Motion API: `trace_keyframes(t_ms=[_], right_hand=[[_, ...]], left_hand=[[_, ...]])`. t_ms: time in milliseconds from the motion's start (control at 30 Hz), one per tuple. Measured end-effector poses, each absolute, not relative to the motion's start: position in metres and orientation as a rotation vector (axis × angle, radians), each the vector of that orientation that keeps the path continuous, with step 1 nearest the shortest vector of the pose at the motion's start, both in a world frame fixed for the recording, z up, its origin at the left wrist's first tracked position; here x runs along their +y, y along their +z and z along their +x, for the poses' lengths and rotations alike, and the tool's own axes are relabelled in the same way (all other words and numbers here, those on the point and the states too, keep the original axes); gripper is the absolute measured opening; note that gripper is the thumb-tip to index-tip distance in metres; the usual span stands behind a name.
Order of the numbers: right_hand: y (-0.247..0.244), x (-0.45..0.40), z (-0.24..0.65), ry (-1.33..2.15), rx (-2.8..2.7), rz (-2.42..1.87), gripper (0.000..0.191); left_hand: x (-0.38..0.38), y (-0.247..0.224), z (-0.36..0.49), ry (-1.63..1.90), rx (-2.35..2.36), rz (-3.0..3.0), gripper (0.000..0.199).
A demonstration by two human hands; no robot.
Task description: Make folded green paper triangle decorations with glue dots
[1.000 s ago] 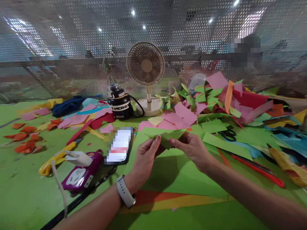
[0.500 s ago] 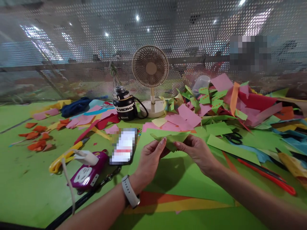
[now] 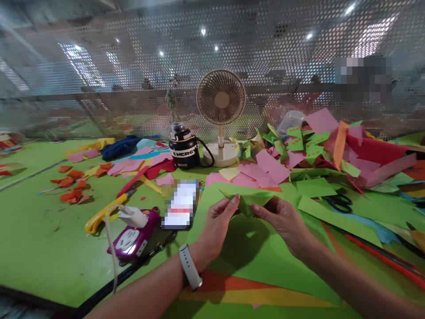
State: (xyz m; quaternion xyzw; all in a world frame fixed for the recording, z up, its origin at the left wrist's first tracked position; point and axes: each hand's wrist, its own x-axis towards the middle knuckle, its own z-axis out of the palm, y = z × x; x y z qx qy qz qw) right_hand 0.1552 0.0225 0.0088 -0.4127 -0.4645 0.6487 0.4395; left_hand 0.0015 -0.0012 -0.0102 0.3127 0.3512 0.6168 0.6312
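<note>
Left hand (image 3: 217, 226) and right hand (image 3: 285, 221) held above a large green sheet (image 3: 275, 261) on the tabletop (image 3: 49, 252); each grip pinches the folded green paper (image 3: 247, 203) between thumb and fingers, one hand at either side. Phone (image 3: 181, 206) lies left of the left hand; black scissor handles (image 3: 339, 203) show right of the right hand.

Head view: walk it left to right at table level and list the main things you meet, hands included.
Orange paper scraps → purple power strip → phone → left hand → folded green paper → right hand → black scissors.
</note>
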Motion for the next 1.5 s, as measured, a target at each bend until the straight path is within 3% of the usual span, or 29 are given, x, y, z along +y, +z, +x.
trace_keyframes(t_ms=[200, 733, 1500], right_hand=[[0.006, 0.022, 0.154, 1.749, -1.135, -1.031, 0.040], [-0.003, 0.024, 0.158, 1.654, -1.097, -1.143, 0.034], [-0.002, 0.021, 0.155, 1.597, -0.989, -1.109, 0.036]], left_hand=[[-0.001, -0.014, 0.000, 1.377, 0.834, 0.695, 0.022], [0.002, -0.009, 0.001, 1.354, 0.840, 0.473, 0.023], [-0.001, -0.006, 0.000, 1.363, 0.891, 0.593, 0.020]])
